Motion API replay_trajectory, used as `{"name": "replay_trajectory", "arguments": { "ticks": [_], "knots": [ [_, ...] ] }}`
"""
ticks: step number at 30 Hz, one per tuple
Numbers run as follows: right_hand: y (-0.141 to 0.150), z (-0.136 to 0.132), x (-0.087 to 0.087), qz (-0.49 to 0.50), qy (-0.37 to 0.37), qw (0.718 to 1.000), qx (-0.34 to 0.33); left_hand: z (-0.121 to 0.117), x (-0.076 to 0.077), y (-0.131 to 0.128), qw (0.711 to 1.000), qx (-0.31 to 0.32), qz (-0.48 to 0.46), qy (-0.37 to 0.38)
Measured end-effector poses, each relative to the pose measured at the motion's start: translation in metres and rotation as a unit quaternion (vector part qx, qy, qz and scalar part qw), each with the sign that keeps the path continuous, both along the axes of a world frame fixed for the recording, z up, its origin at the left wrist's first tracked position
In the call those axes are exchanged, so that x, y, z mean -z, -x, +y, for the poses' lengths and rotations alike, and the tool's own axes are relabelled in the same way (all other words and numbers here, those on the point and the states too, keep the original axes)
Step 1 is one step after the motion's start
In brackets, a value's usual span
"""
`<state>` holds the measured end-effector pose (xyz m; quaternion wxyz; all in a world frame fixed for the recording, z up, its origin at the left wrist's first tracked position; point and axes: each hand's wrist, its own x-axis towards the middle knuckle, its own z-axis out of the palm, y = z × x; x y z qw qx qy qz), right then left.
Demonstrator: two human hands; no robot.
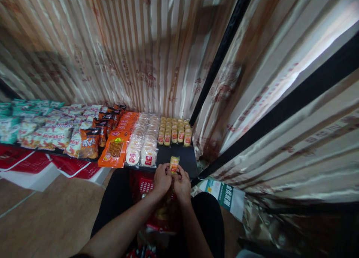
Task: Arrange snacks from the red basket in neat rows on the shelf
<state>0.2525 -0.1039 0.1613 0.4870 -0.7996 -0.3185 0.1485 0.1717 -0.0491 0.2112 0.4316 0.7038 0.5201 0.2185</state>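
Observation:
My left hand (162,178) and my right hand (182,183) meet in front of me, both closed around a small yellow snack packet (174,163) that stands upright between the fingertips. The packet is held just above the near edge of a low black shelf (183,159). Under my hands sits a red basket (146,185), partly hidden by my arms. On the shelf beyond, rows of matching yellow packets (174,131) stand at the right end.
Left of the yellow rows lie white round-cake packs (141,146), orange snack bags (116,147) and several green and white packets (33,127). Striped satin curtains hang behind and to the right, with black poles. A green-white box (224,196) lies right of me.

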Motion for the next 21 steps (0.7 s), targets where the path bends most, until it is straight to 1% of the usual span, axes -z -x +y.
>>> {"name": "replay_trajectory", "arguments": {
  "ticks": [6,10,13,17,21],
  "knots": [
    [-0.005,0.009,-0.005,-0.013,0.021,1.0,-0.001,0.007,0.001,-0.01,1.0,-0.003,0.013,0.019],
    [-0.011,0.017,-0.008,-0.009,0.026,1.0,-0.004,0.013,0.002,-0.017,1.0,0.0,0.0,0.017],
    [-0.015,0.023,-0.01,-0.011,0.03,0.999,-0.005,0.018,0.004,-0.023,1.0,-0.01,-0.011,0.025],
    [-0.018,0.031,-0.012,-0.028,0.027,0.999,0.009,0.026,0.007,-0.031,0.999,-0.03,-0.02,0.037],
    [-0.019,0.038,-0.015,-0.025,0.017,0.999,0.017,0.033,0.011,-0.037,0.999,-0.023,-0.027,0.03]
  ]
}}
